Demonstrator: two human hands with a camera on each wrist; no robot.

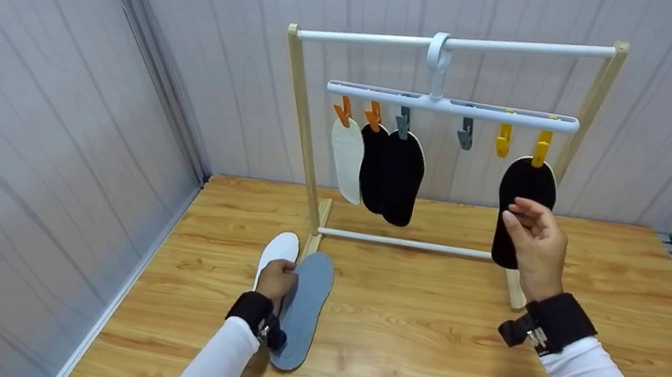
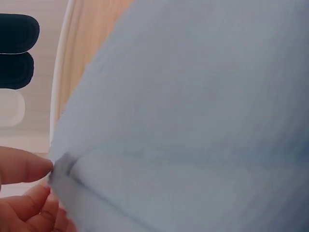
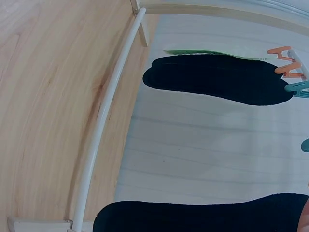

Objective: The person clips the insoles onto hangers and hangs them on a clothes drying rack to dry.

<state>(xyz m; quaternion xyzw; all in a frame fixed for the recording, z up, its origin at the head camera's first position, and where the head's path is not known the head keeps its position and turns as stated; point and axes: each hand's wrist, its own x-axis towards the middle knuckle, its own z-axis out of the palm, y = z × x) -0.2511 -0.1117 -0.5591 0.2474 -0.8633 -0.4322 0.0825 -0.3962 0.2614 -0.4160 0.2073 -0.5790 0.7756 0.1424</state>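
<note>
My left hand point(image 1: 276, 280) pinches the edge of a grey insole point(image 1: 306, 311). In the left wrist view, the thumb and fingers point(image 2: 26, 165) grip its edge, and the insole point(image 2: 183, 96) fills most of the picture. A white insole point(image 1: 280, 249) lies on the floor just beyond that hand. On the right, a black insole point(image 1: 517, 179) hangs from a yellow clip point(image 1: 542, 149). My right hand point(image 1: 537, 241) is in front of it with fingers bent loosely and a gap between thumb and fingertips. Whether it touches the insole cannot be told.
A white hanger point(image 1: 387, 96) hooks over a rack's top bar point(image 1: 527, 47). Left on it hang a white insole point(image 1: 346, 159) and two black insoles point(image 1: 403, 180) from orange and grey clips. A grey clip point(image 1: 466, 133) and a yellow clip point(image 1: 503, 140) hold nothing. Walls enclose the wooden floor.
</note>
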